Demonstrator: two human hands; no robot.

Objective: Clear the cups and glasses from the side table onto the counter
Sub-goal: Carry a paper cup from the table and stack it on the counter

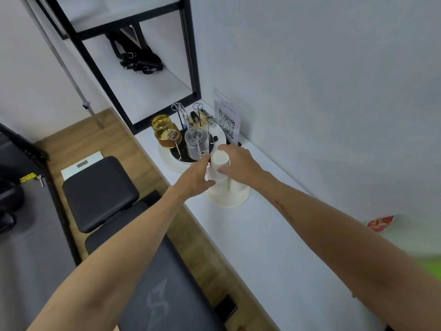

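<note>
A stack of white paper cups [220, 173] stood upside down on the white counter [274, 247], near the wall. The right hand [238, 163] curled around the top of the stack from the right, thumb against its side, while the left hand [198, 175] gripped it from the left. Just behind stood a round rack [171, 161] carrying a clear glass [196, 144] and an amber glass [164, 131]. A QR sign [226, 118] leaned at the wall.
</note>
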